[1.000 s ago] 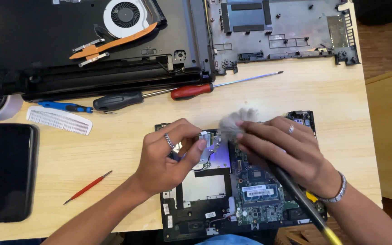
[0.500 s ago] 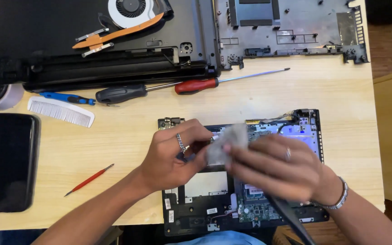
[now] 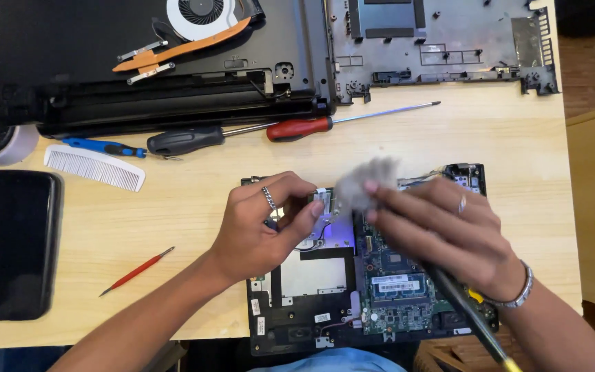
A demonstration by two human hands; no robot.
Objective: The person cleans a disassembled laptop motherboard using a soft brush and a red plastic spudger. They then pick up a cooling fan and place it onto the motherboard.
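The right hand (image 3: 442, 231) holds a long dark brush handle (image 3: 466, 313), its fingers closed around it, and the soft grey bristle tuft (image 3: 366, 182) at the far end is blurred above the board. The left hand (image 3: 263, 224) rests on the left part of the opened laptop base (image 3: 297, 303), fingers bent, thumb and forefinger pressing a small part by the copper-coloured area; I cannot tell whether they pinch it. The green circuit board (image 3: 397, 289) lies inside this base, at the near edge of the worktop (image 3: 187, 207).

The board looks thin, stiff and fragile, so I think it is best held by its edges or frame, not by the chips. The brush seems light.

Farther away lie a red-handled screwdriver (image 3: 301, 127), a black-handled screwdriver (image 3: 184, 140), a white comb (image 3: 94, 167) and a black phone (image 3: 12, 244) at the left.
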